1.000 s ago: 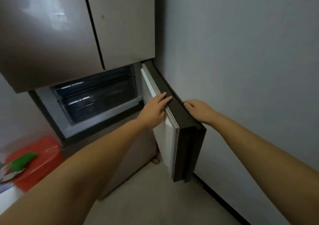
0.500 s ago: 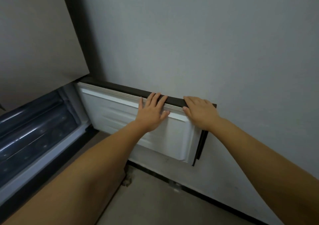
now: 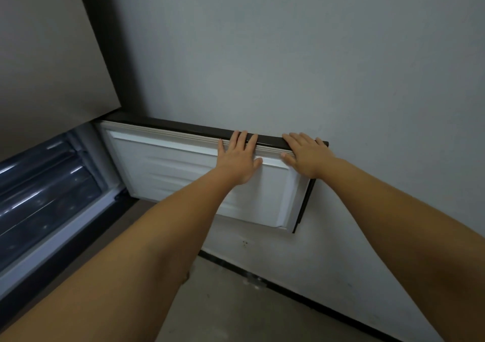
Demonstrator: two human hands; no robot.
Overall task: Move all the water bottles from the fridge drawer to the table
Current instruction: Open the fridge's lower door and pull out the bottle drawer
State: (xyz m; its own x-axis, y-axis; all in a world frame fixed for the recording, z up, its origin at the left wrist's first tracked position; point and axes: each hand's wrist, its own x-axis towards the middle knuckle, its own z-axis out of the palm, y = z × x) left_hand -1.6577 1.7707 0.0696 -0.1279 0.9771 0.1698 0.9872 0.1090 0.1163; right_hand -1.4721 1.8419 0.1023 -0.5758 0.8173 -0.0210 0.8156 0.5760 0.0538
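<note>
Both my hands lie flat on the open fridge door [image 3: 183, 173], which stands swung wide against the grey wall [image 3: 288, 53]. My left hand [image 3: 237, 162] rests on the white inner panel with its fingers [image 3: 242, 138] straight and reaching over the dark top edge. My right hand [image 3: 305, 155] lies near the free corner of the door, its fingers also stretched out and relaxed. Neither hand grasps anything; they only press on the door.

The fridge drawer [image 3: 39, 192] is far to my left and lower than my hands, inside the open compartment. Its dark transparent front runs long from the lower left toward the hinge side of the door. I think the water bottles are inside it, but through the glossy front I see only reflections, so I cannot tell how they lie or how many they are.

So the thing I need is away from both hands, to the left and down. My left hand is the nearer one, and I judge it should go first to the drawer front and pull it out toward me. The table does not show from here.
</note>
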